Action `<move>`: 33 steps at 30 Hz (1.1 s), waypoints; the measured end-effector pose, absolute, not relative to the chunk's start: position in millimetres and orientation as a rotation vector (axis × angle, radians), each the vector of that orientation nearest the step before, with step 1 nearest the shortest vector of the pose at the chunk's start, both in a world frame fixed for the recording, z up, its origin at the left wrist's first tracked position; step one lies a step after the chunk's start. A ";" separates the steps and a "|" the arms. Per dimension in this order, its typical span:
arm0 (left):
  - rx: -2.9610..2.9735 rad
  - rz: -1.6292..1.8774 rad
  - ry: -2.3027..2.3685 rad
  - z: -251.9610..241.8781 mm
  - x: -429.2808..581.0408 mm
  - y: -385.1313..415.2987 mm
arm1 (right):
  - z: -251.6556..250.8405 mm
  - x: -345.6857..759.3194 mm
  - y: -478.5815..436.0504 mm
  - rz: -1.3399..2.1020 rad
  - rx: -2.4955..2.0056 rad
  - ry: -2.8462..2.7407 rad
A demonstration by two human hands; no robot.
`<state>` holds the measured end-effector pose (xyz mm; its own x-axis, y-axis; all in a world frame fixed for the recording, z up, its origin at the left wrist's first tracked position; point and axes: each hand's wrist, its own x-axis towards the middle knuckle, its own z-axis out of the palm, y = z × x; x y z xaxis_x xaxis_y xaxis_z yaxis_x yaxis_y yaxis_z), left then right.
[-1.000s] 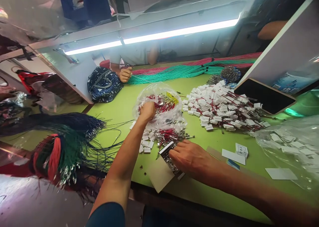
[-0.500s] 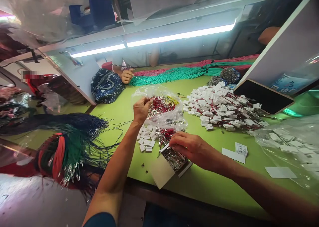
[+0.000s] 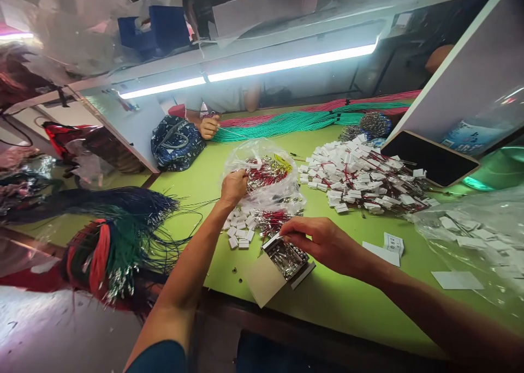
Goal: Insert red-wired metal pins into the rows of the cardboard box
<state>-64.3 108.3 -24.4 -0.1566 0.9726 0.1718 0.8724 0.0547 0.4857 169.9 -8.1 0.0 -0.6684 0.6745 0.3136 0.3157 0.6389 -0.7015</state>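
My left hand [image 3: 234, 188] is closed, fingertips at the left side of a clear plastic bag [image 3: 266, 200] filled with red wire leads with metal ends [image 3: 268, 174]. Whatever its fingers hold is hidden. Nearer me, my right hand [image 3: 314, 239] pinches over the back edge of a small open cardboard box [image 3: 264, 281]; what lies between the fingertips is too small to make out. Slim metal parts [image 3: 286, 261] fill the box. Between bag and box are more red leads [image 3: 273, 220], with loose white plastic blocks [image 3: 241, 231] beside them on the left.
A large heap of white blocks with leads [image 3: 360, 179] lies at right, before a dark tablet [image 3: 429, 157]. Dark cable bundles [image 3: 123, 209] spread at left. Across the table, another person's hand [image 3: 209, 127] is near green wires [image 3: 282, 125]. Paper pieces [image 3: 380, 253] lie at right.
My left hand has dropped slightly toward me at the bag, and the bag's left edge has shifted. My right hand stays at the box, its fingers slightly farther back.
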 end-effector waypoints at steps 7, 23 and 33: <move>1.656 0.902 1.913 -10.6 -67.7 127.1 | -0.6 170.0 -7.3 0.879 -0.812 -2.301; 0.565 1.294 1.019 2.9 -26.7 24.4 | -1.4 165.3 10.0 0.918 -0.931 -1.823; 0.509 1.309 1.045 2.4 -10.7 3.5 | -7.3 160.1 8.8 0.555 -0.889 -1.918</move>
